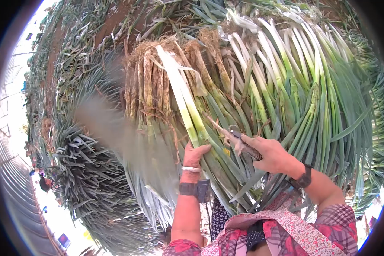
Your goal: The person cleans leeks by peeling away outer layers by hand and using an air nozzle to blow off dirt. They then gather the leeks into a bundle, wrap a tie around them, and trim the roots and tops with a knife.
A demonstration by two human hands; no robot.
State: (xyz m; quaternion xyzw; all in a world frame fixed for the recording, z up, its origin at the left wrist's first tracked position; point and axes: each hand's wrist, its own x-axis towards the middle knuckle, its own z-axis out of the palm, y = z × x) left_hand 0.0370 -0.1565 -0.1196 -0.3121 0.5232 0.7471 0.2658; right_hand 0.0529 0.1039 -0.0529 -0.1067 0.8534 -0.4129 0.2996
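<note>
My left hand (194, 155) is closed round the green part of a couple of long green onions (182, 96). Their clean white ends point up and away from me, with a strip of loose skin hanging beside them. My right hand (271, 155) grips what looks like an air blow gun (239, 144), with a dark handle and a thin, dirt-covered nozzle. The nozzle tip points toward the held stalks, just to their right. Behind the left hand lie unpeeled onions (147, 85) with brown skins and roots.
Cleaner white-stemmed onions (281, 55) lie in a pile at the right. A heap of onion greens (94, 183) stands at the left, with scattered leaf litter (79, 55) beyond. A blurred greyish shape (119, 132) crosses the view left of my hands.
</note>
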